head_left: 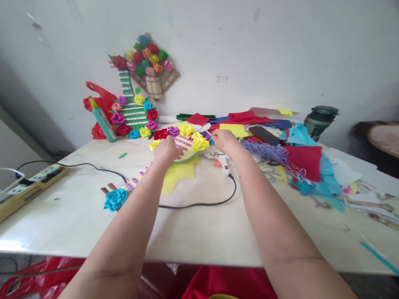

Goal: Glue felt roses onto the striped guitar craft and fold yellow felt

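Note:
A guitar-shaped craft piece (185, 155) with yellow and purple stripes lies on the table, edged with yellow, red and purple fabric-like flowers. Its neck runs toward me under my left forearm, ending at a blue flower (115, 200). My left hand (168, 151) holds the piece down at its left side, fingers curled over it. Just right of the piece, my right hand (224, 139) is closed in a pinch; what lies between its fingers is too small to make out. Below that hand sits a white-handled corded tool (224, 165) with a red switch and metal tip.
A finished-looking green guitar craft (134, 114) stands at the back left beside a glue bottle (104, 122). A power strip (31, 189) lies left. Coloured sheets (303, 160), purple yarn (265, 151), a phone (264, 135) and a dark bottle (320, 121) crowd the right.

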Demonstrator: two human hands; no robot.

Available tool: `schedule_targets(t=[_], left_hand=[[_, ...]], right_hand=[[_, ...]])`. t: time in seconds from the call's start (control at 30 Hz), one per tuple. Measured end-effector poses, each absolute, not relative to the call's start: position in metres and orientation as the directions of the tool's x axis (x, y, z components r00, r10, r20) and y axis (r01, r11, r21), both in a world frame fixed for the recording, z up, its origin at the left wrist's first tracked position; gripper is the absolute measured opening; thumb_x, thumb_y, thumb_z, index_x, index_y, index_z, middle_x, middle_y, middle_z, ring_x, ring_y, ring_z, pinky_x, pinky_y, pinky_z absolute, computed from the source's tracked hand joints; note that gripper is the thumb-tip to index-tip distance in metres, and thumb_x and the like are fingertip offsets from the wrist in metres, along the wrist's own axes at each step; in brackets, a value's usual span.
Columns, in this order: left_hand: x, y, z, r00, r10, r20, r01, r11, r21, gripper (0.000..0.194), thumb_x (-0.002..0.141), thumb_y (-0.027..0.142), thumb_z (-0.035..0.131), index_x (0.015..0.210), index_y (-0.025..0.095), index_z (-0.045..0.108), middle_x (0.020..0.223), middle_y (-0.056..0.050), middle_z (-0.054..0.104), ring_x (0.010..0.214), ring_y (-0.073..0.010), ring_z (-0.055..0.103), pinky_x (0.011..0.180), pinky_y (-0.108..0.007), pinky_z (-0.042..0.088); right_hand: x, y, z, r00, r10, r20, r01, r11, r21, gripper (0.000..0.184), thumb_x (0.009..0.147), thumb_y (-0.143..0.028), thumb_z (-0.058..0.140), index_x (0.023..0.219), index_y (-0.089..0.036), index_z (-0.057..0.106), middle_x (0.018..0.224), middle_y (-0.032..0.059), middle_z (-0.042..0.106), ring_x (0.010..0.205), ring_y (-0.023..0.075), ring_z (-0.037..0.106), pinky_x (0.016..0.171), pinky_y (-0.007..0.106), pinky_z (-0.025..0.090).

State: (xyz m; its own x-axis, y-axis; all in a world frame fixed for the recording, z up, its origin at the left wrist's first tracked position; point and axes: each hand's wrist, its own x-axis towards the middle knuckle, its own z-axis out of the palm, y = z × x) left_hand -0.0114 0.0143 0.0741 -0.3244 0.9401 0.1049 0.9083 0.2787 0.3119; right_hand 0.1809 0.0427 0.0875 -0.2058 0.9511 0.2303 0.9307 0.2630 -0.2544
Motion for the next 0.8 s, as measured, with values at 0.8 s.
schedule_targets(t=[0.8], left_hand=[[-0.047,-0.018,0.061,-0.233,0.971,0.060,0.972,0.231,0.036,0.066,0.065,0.025,0.060,0.127,0.020,0.038,0.112,-0.017,0.060,0.102,-0.0304,0.060,0.077,-0.034,0.048]], right_hand=[[0.150,0.035,0.075,-0.267,0.962,0.060,0.947,0.273,-0.167,0.035,0.083,-0.021,0.045,0.111,-0.011,0.063,0.110,0.0175,0.065,0.096,0.0246,0.061,0.073,0.027,0.044]])
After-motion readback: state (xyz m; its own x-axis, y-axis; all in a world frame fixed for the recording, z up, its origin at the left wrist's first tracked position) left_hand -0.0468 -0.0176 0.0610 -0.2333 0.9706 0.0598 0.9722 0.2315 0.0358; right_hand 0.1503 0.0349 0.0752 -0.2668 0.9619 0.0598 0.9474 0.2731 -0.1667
